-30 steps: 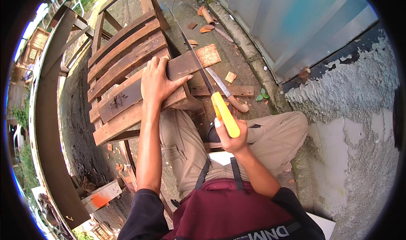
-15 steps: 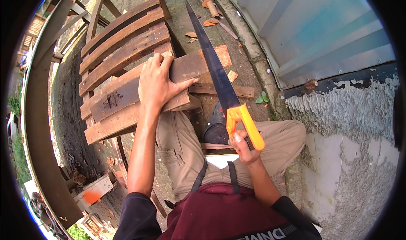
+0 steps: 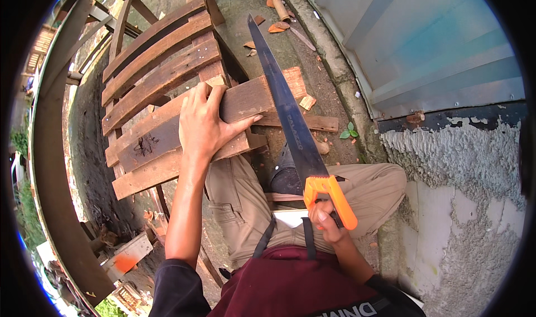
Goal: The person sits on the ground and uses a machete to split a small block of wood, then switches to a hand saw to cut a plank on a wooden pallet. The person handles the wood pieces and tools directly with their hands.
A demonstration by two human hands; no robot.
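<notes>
My right hand (image 3: 325, 219) is closed round the orange handle of a hand saw (image 3: 293, 124) with a long dark blade. The blade points away from me and lies across a dark brown wooden plank (image 3: 247, 99) near its right end. A lighter, rough piece of the plank shows beyond the blade. My left hand (image 3: 202, 124) grips the plank to the left of the saw, fingers bent over its far edge and thumb stretched along it. The plank rests on a slatted wooden frame (image 3: 167, 57), next to another board (image 3: 151, 174) on the near side.
A loose wood strip (image 3: 307, 121) and a small offcut (image 3: 307, 102) lie past the plank's end. Dry leaves (image 3: 278, 27) are on the ground. To the right stand a metal sheet wall (image 3: 435, 43) and a rough plaster wall (image 3: 463, 155). Beams curve along the left.
The saw and my right hand have moved down toward me and slightly right, drawing the blade back across the plank. My left hand keeps its hold on the plank.
</notes>
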